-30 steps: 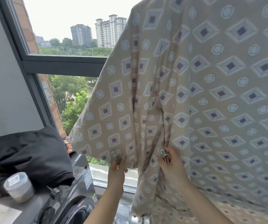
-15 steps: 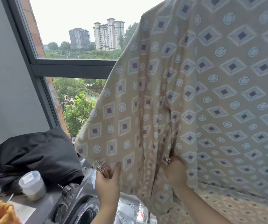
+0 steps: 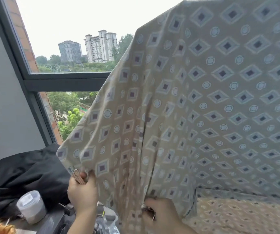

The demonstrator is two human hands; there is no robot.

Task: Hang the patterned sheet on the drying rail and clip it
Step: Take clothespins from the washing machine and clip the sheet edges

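The patterned sheet [image 3: 203, 102], beige with diamonds and circles, hangs from above and fills the right of the view. The rail itself is hidden above the frame. My left hand [image 3: 82, 193] pinches the sheet's lower left edge and also holds a clip [image 3: 77, 176] against it. My right hand [image 3: 161, 215] grips a bunched fold of the sheet lower down, with a metal clip [image 3: 148, 211] in its fingers. A second layer of the sheet [image 3: 240, 215] shows beneath at the lower right.
A black cloth heap [image 3: 22, 174] and a white lidded tub [image 3: 32, 206] sit on a dark appliance top [image 3: 51, 220] at the lower left. A dark window frame [image 3: 65, 81] and grey wall [image 3: 4, 98] stand to the left.
Both hands have drawn the sheet's lower edge down and further apart, the left one going left. The view has tilted, showing more window at the left.
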